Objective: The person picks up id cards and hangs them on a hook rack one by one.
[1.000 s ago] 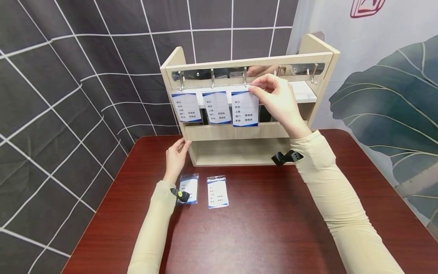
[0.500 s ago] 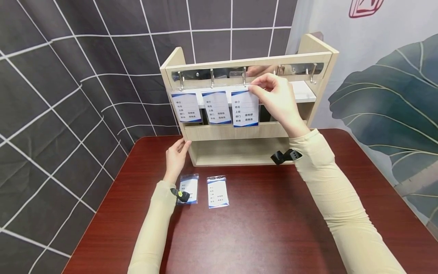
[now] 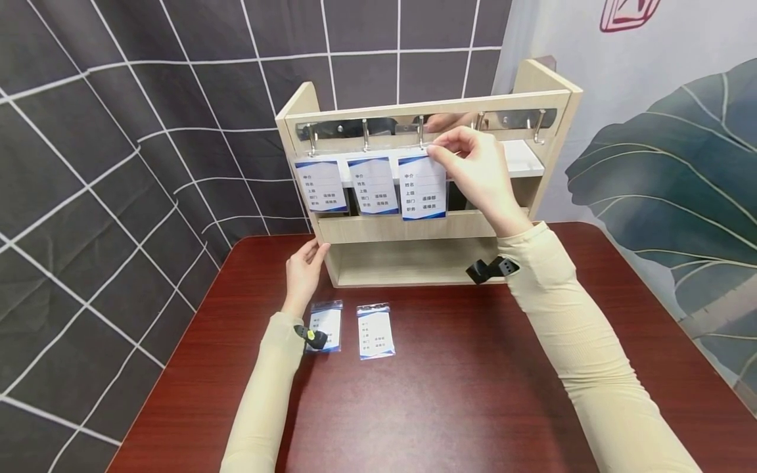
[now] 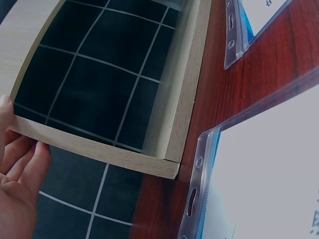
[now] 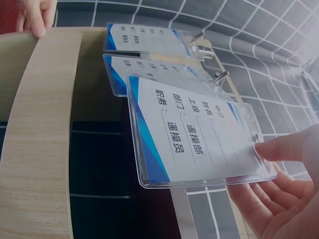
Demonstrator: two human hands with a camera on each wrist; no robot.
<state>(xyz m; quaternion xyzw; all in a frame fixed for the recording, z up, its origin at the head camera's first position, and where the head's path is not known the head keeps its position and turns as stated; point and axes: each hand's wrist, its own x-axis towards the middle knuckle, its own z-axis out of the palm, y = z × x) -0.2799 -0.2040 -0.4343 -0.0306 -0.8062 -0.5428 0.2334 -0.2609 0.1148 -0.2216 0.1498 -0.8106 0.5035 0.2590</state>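
My right hand [image 3: 475, 171] pinches the top right corner of a badge [image 3: 422, 190] in a clear plastic holder, thumb in front and fingers behind in the right wrist view. The top of this badge [image 5: 194, 134] is right at the third hook [image 3: 421, 131]. Two similar badges hang to its left, a middle badge [image 3: 373, 187] and a left badge [image 3: 322, 187]. My left hand [image 3: 303, 272] grips the left side panel of the wooden shelf [image 3: 408, 230], with thumb and fingers on either side of the panel edge [image 4: 94, 149] in the left wrist view.
Two more badges lie on the dark red table [image 3: 437, 407]: one badge [image 3: 375, 332] in front of the shelf, another badge [image 3: 325, 322] partly hidden by the left wrist camera [image 3: 311, 336]. A bare hook [image 3: 539, 128] is at the right. Behind hangs a dark grid-patterned cloth [image 3: 195, 164].
Almost nothing differs. The right hand stays at the badge by the third hook and the left hand stays on the shelf panel; the view has shifted very slightly.
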